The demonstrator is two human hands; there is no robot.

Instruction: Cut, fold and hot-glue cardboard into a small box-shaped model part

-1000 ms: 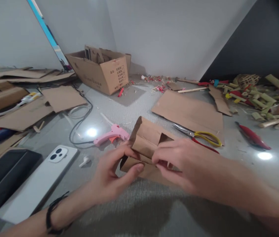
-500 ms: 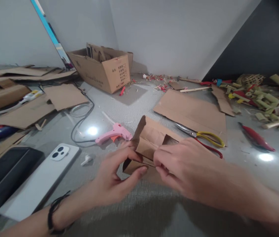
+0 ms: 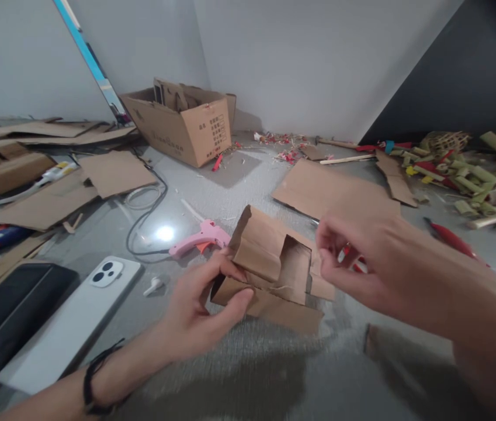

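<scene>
My left hand (image 3: 204, 304) is closed on the left end of a small folded cardboard box (image 3: 259, 242), with its thumb on the front wall and fingers behind it. The box has an open square hollow and a raised flap. My right hand (image 3: 353, 257) is off the box, just to its right, with thumb and fingertips pressed together. What they pinch, if anything, I cannot make out. Red parts of the scissors (image 3: 359, 266) show through the gap in that hand, which hides most of them. A small blurred brownish piece (image 3: 371, 339) appears below the right hand.
A pink glue gun (image 3: 204, 237) lies behind the left hand. Left are a white phone (image 3: 72, 321), a black case (image 3: 15, 310) and an earbud (image 3: 153, 285). A cardboard sheet (image 3: 330, 187), a large carton (image 3: 177, 126) and bamboo pieces (image 3: 471, 175) lie farther back.
My right hand has left the box and moved right, now covering the scissors. The box's hollow and front wall have come into view. My left hand keeps its hold, shifted slightly left.
</scene>
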